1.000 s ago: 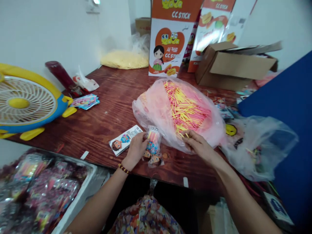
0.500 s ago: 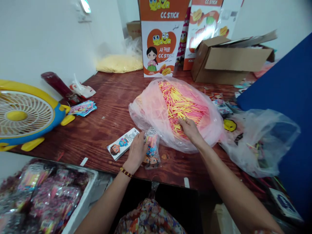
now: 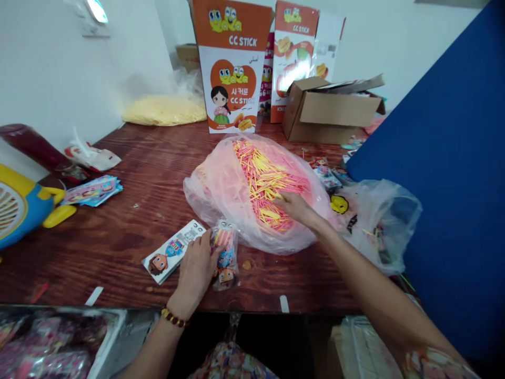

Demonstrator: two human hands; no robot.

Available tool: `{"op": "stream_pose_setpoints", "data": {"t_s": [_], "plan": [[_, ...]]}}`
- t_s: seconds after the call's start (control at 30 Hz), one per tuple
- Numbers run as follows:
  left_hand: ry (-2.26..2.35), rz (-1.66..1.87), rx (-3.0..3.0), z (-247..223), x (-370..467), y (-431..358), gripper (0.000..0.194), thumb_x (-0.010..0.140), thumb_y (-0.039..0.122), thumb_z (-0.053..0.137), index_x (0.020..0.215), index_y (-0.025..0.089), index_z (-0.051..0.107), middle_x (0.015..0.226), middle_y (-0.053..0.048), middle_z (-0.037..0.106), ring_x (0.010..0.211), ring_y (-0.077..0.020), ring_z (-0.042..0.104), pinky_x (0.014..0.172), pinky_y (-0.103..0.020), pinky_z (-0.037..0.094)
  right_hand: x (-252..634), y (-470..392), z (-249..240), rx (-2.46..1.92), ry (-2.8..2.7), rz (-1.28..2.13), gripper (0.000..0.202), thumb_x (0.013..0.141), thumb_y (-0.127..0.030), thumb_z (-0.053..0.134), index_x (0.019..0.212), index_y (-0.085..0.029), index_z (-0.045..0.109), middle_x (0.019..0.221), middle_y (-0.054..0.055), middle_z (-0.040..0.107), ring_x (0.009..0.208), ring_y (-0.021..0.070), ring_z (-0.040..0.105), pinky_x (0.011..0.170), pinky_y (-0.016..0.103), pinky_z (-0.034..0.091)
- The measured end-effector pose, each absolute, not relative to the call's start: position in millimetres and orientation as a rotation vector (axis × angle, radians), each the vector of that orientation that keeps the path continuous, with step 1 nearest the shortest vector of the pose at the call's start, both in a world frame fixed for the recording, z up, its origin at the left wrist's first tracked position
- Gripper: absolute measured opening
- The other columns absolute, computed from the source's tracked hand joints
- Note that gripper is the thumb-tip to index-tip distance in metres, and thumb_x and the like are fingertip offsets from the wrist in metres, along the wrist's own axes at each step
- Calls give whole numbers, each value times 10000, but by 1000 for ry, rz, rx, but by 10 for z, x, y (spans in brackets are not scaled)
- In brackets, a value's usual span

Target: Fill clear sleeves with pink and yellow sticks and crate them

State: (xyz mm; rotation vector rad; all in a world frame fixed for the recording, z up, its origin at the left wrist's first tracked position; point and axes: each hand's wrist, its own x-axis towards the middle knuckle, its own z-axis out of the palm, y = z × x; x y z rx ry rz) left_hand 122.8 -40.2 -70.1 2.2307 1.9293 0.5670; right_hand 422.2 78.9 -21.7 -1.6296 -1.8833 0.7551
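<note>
A large clear bag [image 3: 221,179] lies open on the table, full of thin pink and yellow sticks [image 3: 262,176]. My right hand [image 3: 294,206] reaches into its near right part, fingers curled at the sticks; what they hold is too small to tell. My left hand [image 3: 198,263] rests between a stack of printed cards [image 3: 173,251] and a small clear packet [image 3: 225,255]. Its fingertips are at the packet's upper left edge, closed on it. The packet holds sticks and shows printed cartoon faces.
Cartons [image 3: 232,68] and an open brown box [image 3: 335,116] stand at the back. A fan [image 3: 23,205] and wrappers [image 3: 94,190] are on the left. A tub of packets [image 3: 59,337] sits below the edge. Another clear bag [image 3: 389,221] lies right, beside a blue panel [image 3: 437,158].
The view has turned right, so the scene sits further left. My right hand has shifted slightly among the sticks, uncovering a yellow cluster. My left hand remains at the packet.
</note>
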Motion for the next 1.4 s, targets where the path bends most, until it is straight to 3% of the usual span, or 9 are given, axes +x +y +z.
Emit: {"op": "stream_pose_setpoints", "data": {"t_s": [0.13,0.3,0.43,0.57,0.77,0.9,1.17,1.4], "plan": [[1859,660,2213,-771,1307,-272,429,937,353,522,1300,128,484,1128,-169,643,1055,-311,609,933,-468,497,4144,800,-293,-1720,-2222,524,262,902,-296,494,662,-202,444,628,-20,500,608,125,449,568,249,255],[1734,794,2171,-831,1279,-195,439,939,250,472,1364,147,433,1216,-161,604,1129,-292,589,984,-465,488,4326,840,-292,-1945,-2214,351,240,936,-291,438,755,-187,555,721,22,624,660,146,529,574,242,288],[1826,714,2213,-770,1240,-290,423,939,285,480,1343,161,464,1171,-157,599,1099,-308,590,951,-476,499,4521,888,-265,-2046,-2209,287,262,936,-265,426,785,-168,617,755,34,671,674,152,567,570,236,323],[1848,759,2220,-736,1243,-352,407,945,329,472,1320,173,490,1162,-148,603,1062,-304,604,924,-462,507,4607,1041,-212,-2129,-2205,133,294,949,-222,371,954,-141,654,914,91,713,792,187,626,625,249,378],[1820,920,2151,-776,981,-282,396,937,422,471,1236,177,556,1102,-126,661,1004,-285,629,906,-433,502,4602,1317,-218,-2173,-2351,-5,292,889,-152,469,1120,-121,646,1151,165,685,975,239,658,790,280,463],[2030,754,2143,-719,564,-158,412,929,428,423,1184,166,612,1133,-141,674,1029,-315,609,931,-455,466,4576,1352,-256,-2125,-2468,-90,327,918,-137,436,1195,-101,606,1220,201,632,1043,269,638,870,331,474],[2155,188,1892,-691,261,-2,521,897,460,429,1282,153,599,1320,-162,590,1199,-383,521,943,-509,440,4577,1279,-317,-2010,-2583,-112,344,950,-83,343,1198,-45,579,1222,240,616,1142,298,578,978,392,431],[2123,286,1946,-741,277,-43,466,895,455,442,1230,197,638,1264,-142,616,1151,-350,539,933,-491,441,4695,1366,-331,-2017,-2478,67,348,904,-42,376,1155,-60,616,1169,213,671,1081,262,626,928,328,451]]}}
